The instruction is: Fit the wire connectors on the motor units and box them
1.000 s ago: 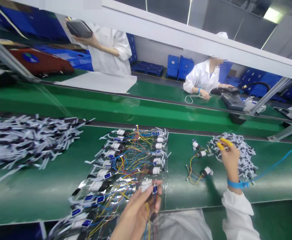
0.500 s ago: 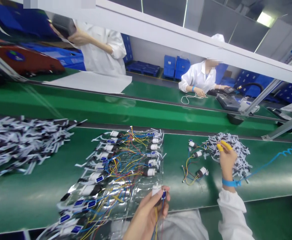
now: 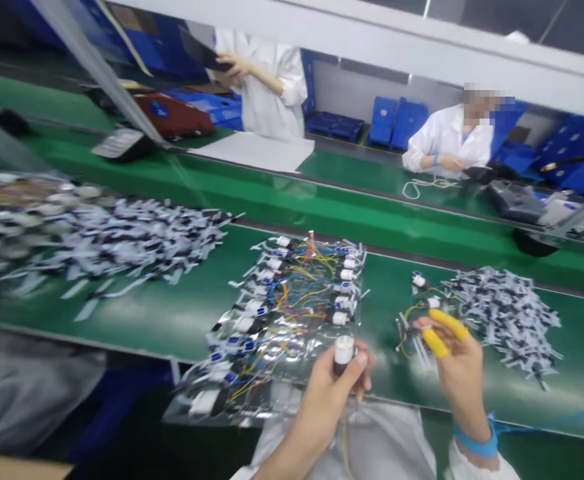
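My left hand is closed around a small cylindrical part with a white cap, and its wires hang below the palm. My right hand, with yellow finger cots on two fingers, pinches a thin white and black strip just right of the part. Both hands hover over the near edge of the green table. A clear sheet in front of the left hand holds several wired parts with yellow, blue and red leads.
A pile of white and black strips lies to the right, with a few wired parts beside it. A larger strip pile spreads at the left. Across the green conveyor, two people in white coats work.
The view has swung left and down. My right hand came off the strip pile toward me with a strip, and my left hand raised the part upright near it.
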Motion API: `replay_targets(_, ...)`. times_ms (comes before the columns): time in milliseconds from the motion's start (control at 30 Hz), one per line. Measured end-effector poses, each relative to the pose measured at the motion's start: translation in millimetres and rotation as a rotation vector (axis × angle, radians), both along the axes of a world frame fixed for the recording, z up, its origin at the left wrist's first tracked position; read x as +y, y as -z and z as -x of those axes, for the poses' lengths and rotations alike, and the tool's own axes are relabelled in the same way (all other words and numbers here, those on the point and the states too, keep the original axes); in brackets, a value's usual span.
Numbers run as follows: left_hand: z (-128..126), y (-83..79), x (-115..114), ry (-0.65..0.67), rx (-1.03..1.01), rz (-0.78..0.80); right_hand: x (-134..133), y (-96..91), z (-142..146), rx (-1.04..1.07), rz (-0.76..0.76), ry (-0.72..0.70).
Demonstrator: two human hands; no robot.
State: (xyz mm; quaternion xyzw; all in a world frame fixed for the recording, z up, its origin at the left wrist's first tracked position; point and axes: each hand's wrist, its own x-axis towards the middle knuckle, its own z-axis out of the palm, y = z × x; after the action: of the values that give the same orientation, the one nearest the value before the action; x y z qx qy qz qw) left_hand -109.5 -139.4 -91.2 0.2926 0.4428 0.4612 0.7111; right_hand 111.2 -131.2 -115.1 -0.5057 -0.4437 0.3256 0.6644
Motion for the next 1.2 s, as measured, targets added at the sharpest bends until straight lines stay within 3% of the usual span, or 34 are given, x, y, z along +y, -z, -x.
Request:
replay_targets(167,5.2,-5.0,-5.8,0.030,0.133,-0.099,-19.3,-1.4,63.3,0.103,0.064,-0.269)
replay_targets(400,23.7,-5.4,-14.8,0.057,0.209,-0.124,-16.5,-9.1,78.7,0.096,0.187,-0.556)
replay_targets(600,31.6,-6.6,-15.7,0.143,0.216,-0.183,-11.7,-5.7,82.1,0.103,0.257,-0.541)
replay_targets(867,34.7,-4.4,-14.5,0.151,0.145,-0.136,-14.9,-11.5,85.6,0.266,0.210,-0.296)
replay_targets(1033,33.6,-8.4,-13.7,0.091,0.116,-0.137,-25.4,-13.5,102.2,0.141,0.217,-0.355)
replay_targets(1200,44.2,-13.4,-10.6,0.055,0.269,-0.232,-24.9,-18.3,101.2,-0.022,0.211,-0.489)
